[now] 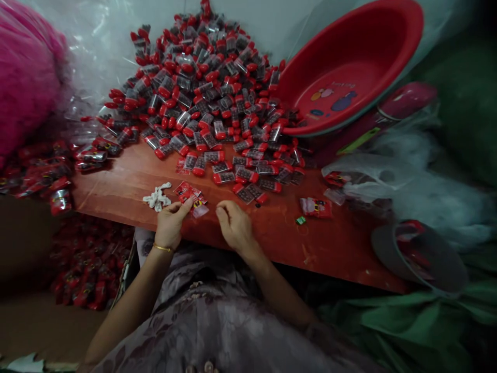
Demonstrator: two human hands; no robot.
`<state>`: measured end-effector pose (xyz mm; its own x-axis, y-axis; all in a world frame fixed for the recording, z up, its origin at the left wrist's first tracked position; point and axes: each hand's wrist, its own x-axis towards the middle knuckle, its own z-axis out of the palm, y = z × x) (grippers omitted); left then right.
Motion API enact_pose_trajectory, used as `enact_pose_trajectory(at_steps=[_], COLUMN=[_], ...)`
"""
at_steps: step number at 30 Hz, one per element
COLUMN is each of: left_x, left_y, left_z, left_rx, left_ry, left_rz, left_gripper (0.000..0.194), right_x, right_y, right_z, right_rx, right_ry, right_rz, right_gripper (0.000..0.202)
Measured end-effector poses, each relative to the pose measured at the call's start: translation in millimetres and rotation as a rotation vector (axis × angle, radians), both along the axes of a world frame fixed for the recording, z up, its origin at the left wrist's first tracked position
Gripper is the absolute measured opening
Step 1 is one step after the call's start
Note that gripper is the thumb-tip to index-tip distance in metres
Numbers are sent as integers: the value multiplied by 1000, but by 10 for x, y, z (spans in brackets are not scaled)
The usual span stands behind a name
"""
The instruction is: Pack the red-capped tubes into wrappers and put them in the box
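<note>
My left hand (170, 224), with a gold bracelet at the wrist, is closed at the table's near edge. Its thumb presses on a small red printed plastic packet (200, 209) with a clear part. To the right of the packet, apart from it, is my right hand (235, 227), its fingers curled in; whatever they may hold is hidden. A bunch of white strips (157, 197) lies just left of the packet. Beyond both hands rises a big heap of small clear containers (219, 129) with red ends and dark contents.
A red basin (349, 67) leans at the back right. Another red packet (316, 207) and a small green piece (300, 220) lie on the reddish table (272, 233). A grey bucket (452, 267) stands right. Filled packets (42, 173) lie left, above a box of more packets (91, 264).
</note>
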<state>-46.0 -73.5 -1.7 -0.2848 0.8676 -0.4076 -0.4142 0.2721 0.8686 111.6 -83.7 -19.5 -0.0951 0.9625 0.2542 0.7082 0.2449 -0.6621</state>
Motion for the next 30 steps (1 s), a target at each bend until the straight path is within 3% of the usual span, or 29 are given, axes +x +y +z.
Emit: enact_pose_trajectory(at_steps=[5, 10, 13, 17, 22, 26, 30], left_x=[39, 89, 58, 40, 90, 116, 128], left_y=[45, 22, -1, -18, -8, -12, -36], left_z=[-6, -17, -1, 18, 15, 20, 47], left_rx=[-101, -136, -119, -103, -144, -138, -141], left_ry=[-96, -186, -208, -232, -253, -260, -242], left_rz=[41, -20, -14, -56, -137, -174, -161], left_gripper=[47, 48, 47, 45, 46, 46, 45], right_x=[243, 216, 280, 374, 360, 324, 277], right_y=[-108, -108, -97, -114, -198, -234, -206], right_z=[-49, -98, -134, -152, 21, 152, 195], right_rx=[-205, -256, -241, -265, -427, -516, -503], right_ry=[-409, -489, -335, 48, 511, 656, 654], right_rz=[-257, -208, -160, -85, 96, 145, 173], right_gripper=[47, 25, 17, 21, 23, 23, 18])
